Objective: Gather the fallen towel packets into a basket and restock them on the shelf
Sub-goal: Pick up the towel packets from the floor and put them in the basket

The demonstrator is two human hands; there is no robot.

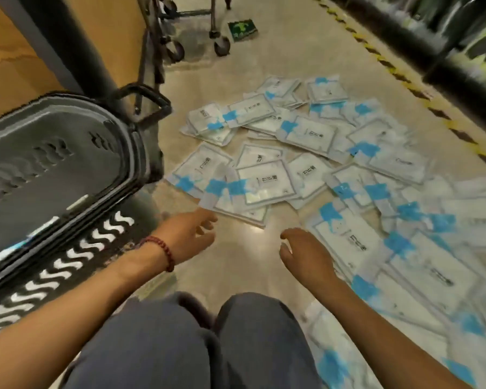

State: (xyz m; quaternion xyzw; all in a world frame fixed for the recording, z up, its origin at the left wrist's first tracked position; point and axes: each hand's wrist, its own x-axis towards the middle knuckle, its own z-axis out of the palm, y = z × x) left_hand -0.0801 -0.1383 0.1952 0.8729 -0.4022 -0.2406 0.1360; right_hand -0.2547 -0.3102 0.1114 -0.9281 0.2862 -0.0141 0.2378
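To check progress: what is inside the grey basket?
The basket shows a mostly bare dark floor; a few pale packet edges lie along its near wall, which hides anything lower.

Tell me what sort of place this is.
Most likely a shop aisle: a plastic basket with a carry handle, trolley wheels behind it, and many identical sealed packets scattered beside striped hazard tape.

Flat white plastic towel packets with blue tabs (306,136) lie scattered and overlapping on the glossy beige floor (244,248). Just left of them stands a dark grey slotted plastic basket (135,141), upright, its black handle at the far end.
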